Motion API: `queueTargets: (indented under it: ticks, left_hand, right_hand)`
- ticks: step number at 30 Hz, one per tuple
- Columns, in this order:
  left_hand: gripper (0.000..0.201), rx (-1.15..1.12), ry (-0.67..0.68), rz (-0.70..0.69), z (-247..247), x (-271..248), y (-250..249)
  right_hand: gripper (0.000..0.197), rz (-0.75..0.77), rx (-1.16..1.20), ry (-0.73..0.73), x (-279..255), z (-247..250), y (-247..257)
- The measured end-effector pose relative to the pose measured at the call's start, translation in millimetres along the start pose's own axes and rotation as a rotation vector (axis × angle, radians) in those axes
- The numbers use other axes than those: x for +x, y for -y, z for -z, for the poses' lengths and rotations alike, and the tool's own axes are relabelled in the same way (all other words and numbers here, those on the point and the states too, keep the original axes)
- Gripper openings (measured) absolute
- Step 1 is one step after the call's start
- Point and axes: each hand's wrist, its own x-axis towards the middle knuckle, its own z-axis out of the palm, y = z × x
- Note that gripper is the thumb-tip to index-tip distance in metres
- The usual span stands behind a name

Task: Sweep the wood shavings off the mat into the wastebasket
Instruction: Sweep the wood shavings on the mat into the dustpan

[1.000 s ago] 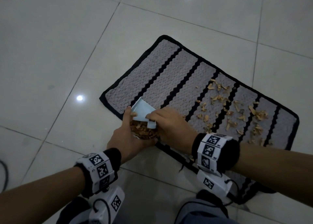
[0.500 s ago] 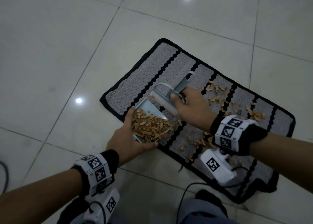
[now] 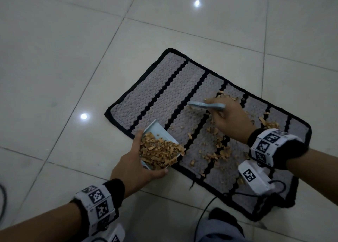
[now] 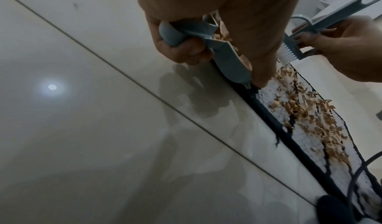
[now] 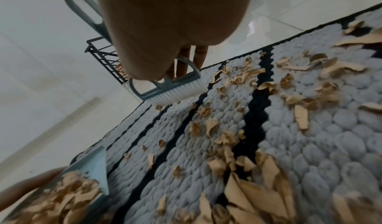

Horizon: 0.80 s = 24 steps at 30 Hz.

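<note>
A grey mat [image 3: 161, 93] with black stripes lies on the tiled floor. Loose wood shavings [image 3: 217, 148] cover its middle and right part. My left hand [image 3: 134, 165] grips a light blue dustpan [image 3: 158, 131] at the mat's near left edge. A heap of shavings [image 3: 159, 153] lies in the pan. In the left wrist view my fingers [image 4: 186, 51] curl round the pan's handle [image 4: 172, 34]. My right hand [image 3: 229, 118] holds a small blue brush [image 3: 206, 105] over the mat's middle, to the right of the pan. Its white bristles [image 5: 177, 95] are down at the mat.
A black wire basket [image 5: 105, 59] stands on the floor beyond the mat's far end, seen only in the right wrist view. Glossy white tiles [image 3: 73, 58] surround the mat. A black cable [image 3: 206, 207] runs near my knees [image 3: 223, 229].
My right hand has carried the brush away from the dustpan, rightward over the mat's middle. The left hand keeps the loaded dustpan at the mat's edge.
</note>
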Motion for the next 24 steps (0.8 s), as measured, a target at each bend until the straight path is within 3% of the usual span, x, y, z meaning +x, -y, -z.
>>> queueTargets:
  ticks: [3,10,14,19,22,24]
  left_hand:
    - [0.132,0.022,-0.014,-0.001,2,5,-3]
    - [0.133,0.053,-0.013,0.001,3,16,-14]
    - [0.134,0.068,-0.018,0.011,3,19,-14]
    - [0.133,0.052,-0.050,0.003,5,29,-22]
    - [0.132,0.065,-0.057,-0.015,4,37,-31]
    - [0.132,0.072,-0.048,-0.038,2,42,-37]
  right_hand:
    - [0.029,0.081,-0.045,-0.027,9,-6,-5]
    - [0.048,0.178,-0.187,0.180,-18,-12,-25]
    - [0.042,0.208,-0.095,0.135,-39,-6,-29]
    - [0.039,0.161,0.090,-0.032,-17,8,-29]
    - [0.047,0.111,0.063,-0.115,11,12,-33]
    - [0.047,0.078,-0.020,-0.078,29,12,-39]
